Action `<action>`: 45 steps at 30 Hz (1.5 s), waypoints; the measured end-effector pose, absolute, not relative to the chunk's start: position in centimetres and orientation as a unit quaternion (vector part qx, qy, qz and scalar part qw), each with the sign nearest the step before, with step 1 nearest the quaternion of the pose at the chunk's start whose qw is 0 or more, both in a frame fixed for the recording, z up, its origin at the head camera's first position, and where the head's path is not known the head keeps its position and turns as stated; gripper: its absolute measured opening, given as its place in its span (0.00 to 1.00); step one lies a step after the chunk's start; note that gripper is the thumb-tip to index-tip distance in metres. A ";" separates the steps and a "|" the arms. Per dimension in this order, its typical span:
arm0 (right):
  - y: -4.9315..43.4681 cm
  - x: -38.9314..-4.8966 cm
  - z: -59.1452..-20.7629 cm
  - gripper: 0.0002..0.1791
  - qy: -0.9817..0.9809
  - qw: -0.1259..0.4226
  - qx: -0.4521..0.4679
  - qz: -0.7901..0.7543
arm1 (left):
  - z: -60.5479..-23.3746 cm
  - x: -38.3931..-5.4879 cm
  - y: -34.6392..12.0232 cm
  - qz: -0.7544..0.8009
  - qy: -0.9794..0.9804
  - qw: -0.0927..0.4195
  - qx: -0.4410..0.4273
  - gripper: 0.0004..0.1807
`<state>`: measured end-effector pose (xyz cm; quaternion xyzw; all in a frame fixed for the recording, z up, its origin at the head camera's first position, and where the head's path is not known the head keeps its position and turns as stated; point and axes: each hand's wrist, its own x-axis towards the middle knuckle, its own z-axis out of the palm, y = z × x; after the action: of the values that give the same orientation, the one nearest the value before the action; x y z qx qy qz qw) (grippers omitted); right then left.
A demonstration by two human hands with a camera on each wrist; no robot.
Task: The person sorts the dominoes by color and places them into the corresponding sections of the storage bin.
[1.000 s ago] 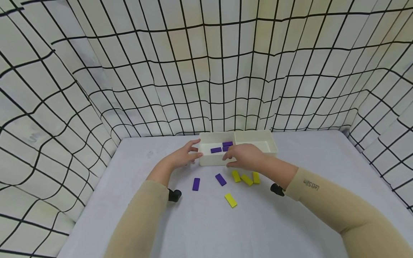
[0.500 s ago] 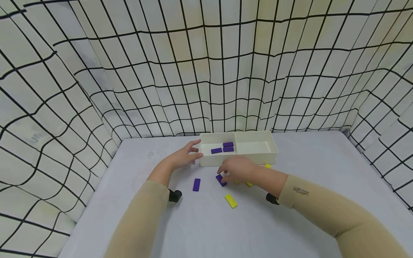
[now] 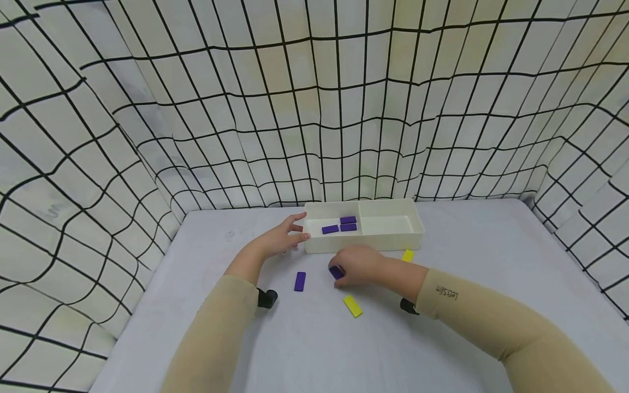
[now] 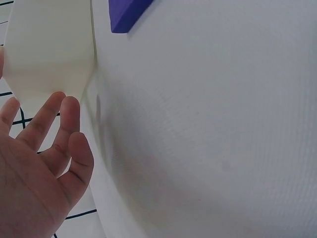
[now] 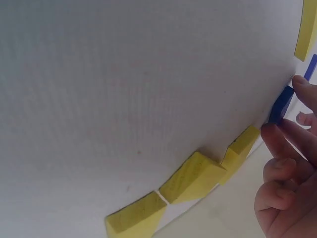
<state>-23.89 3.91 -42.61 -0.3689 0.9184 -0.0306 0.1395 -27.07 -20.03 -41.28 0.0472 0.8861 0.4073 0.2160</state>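
Observation:
My right hand (image 3: 361, 263) pinches a purple block (image 3: 336, 272) between thumb and fingertips, in front of the box. In the right wrist view the block (image 5: 281, 105) looks dark blue, with the thumb at one end and a finger at the other. My left hand (image 3: 279, 238) rests its fingertips against the left end of a white two-part box (image 3: 366, 243); its fingers (image 4: 68, 116) are loosely spread. Several purple blocks (image 3: 330, 230) lie flat in the box's left compartment. Another purple block (image 3: 300, 281) lies on the table between my forearms.
A yellow block (image 3: 352, 306) lies on the white table (image 3: 314, 349), nearer to me than the right hand. Several yellow blocks (image 5: 193, 178) sit in a row near the box front, mostly hidden under my right hand in the head view. Black-gridded white cloth (image 3: 339, 109) encloses the table.
My right hand has come out from over the left compartment, down toward me, and taken hold of a purple block on the table. The left hand has stayed at the box end.

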 end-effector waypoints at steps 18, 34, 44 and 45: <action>4.2 -23.4 -42.5 0.19 0.909 0.131 -0.393 -0.040 | -41.3 -27.4 -20.1 0.403 0.887 0.220 0.046 0.41; 4.9 -23.8 -42.3 0.19 0.908 0.111 -0.399 -0.058 | -41.5 -27.5 -20.1 0.408 0.885 0.222 0.044 0.41; 5.7 -24.7 -40.1 0.21 0.910 0.115 -0.392 -0.063 | -41.1 -27.2 -19.9 0.408 0.884 0.223 0.039 0.41; 5.8 -24.8 -39.8 0.21 0.911 0.111 -0.392 -0.061 | -41.1 -27.2 -19.9 0.409 0.884 0.223 0.039 0.41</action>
<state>-24.84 5.78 -39.80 -0.3918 0.9113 -0.0611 0.1108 -27.22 -19.88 -41.14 0.0394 0.8838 0.4094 0.2228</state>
